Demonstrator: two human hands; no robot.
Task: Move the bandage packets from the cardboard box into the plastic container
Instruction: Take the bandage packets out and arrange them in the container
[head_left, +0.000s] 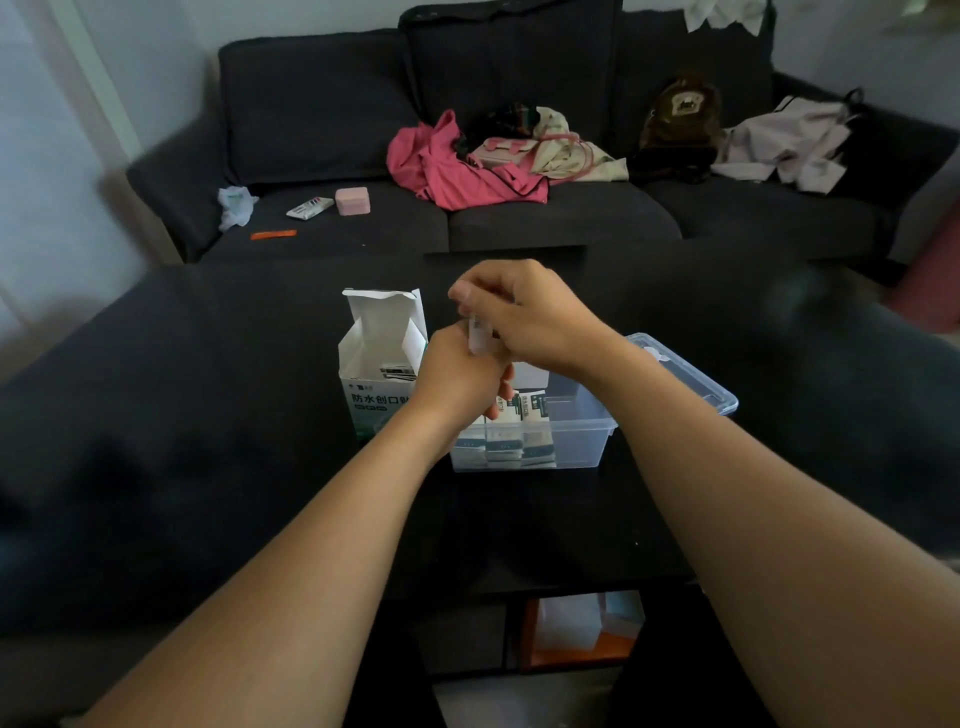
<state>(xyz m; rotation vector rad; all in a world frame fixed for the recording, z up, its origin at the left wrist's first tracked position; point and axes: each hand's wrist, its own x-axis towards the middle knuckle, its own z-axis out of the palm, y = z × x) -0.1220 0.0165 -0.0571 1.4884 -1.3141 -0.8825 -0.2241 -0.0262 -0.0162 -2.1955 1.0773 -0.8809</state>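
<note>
Right hand (524, 317) pinching blurred packet (475, 335) above container (571, 441); left hand (457, 379) curled on packets (519, 410) standing inside it; more packets in open box (374, 358) just left.

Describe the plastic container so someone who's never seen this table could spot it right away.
On the dark table in front of the sofa, look just right of the open white cardboard box. The plastic container is the clear, low rectangular tub with white bandage packets standing inside, its see-through lid beside it; the box is opaque and printed.
</note>
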